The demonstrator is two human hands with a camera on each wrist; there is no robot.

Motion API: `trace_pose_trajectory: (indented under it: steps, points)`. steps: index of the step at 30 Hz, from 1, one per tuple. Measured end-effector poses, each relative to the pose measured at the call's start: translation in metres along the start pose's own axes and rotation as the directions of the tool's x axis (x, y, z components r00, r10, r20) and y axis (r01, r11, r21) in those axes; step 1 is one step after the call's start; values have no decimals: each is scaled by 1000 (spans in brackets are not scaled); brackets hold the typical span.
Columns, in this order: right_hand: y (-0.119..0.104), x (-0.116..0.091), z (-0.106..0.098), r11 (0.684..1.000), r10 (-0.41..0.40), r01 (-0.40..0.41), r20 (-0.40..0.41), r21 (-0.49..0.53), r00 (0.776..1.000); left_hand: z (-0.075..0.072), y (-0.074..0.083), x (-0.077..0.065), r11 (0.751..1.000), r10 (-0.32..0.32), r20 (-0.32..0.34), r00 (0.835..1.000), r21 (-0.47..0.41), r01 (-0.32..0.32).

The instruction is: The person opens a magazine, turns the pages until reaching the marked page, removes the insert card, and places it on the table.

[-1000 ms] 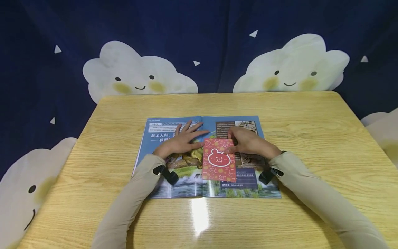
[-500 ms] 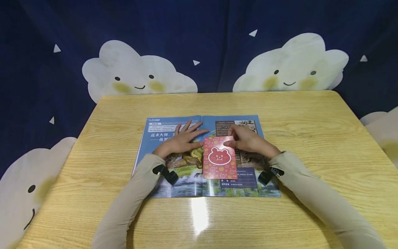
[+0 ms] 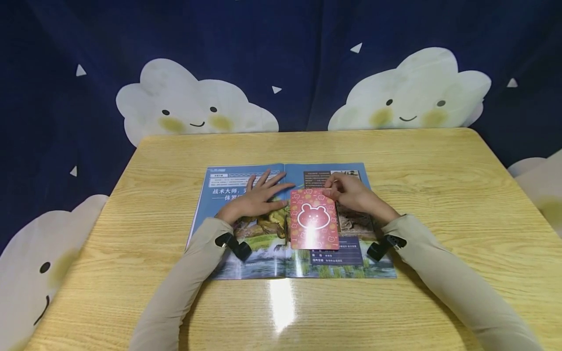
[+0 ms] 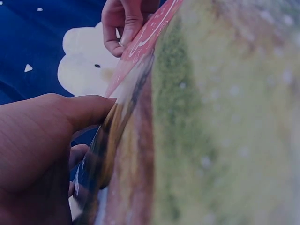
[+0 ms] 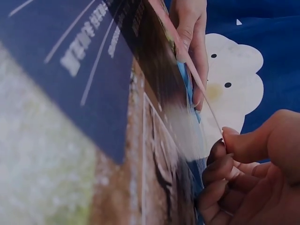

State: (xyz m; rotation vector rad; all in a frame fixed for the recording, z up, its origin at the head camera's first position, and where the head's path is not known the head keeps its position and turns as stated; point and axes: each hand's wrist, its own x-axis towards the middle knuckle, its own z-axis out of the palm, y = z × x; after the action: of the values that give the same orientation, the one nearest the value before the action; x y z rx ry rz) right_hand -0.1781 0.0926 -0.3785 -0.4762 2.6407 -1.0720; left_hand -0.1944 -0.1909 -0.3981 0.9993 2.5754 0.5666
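A pink-red card [image 3: 313, 229] with a white-outlined bear face lies over the right page of an open magazine [image 3: 259, 265]. My right hand [image 3: 353, 194] pinches its upper right corner between thumb and curled fingers; in the right wrist view the card shows edge-on, its corner raised off the page in that hand [image 5: 253, 164]. My left hand [image 3: 255, 199] rests on the left page with fingers spread, its thumb tip just left of the card. In the left wrist view that thumb [image 4: 91, 110] presses the glossy page close to the card [image 4: 147, 35].
The magazine lies on a wooden table [image 3: 417, 161], with a dinosaur picture across its pages. Behind the table hangs a dark blue curtain [image 3: 303, 58] with white smiling clouds. Light glares off the table in front of the magazine. A small black camera sits on each wrist.
My right hand has moved slightly away from me and to the right, drawing the card the same way, clear of the left thumb. The left hand has stayed in place.
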Motion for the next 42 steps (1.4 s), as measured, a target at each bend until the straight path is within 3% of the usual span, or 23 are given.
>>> trace_pose_trajectory:
  steps: [34, 42]
  points:
    - [22, -14, -20, 998, 55, -53, -38, 40, 998, 1, 2, -1, 1000, -10, -3, 1000, -21, 10]
    - [30, -20, -31, 997, 71, -69, -63, 32, 995, 1, 1, 0, 1000, -13, 3, 1000, 8, 13]
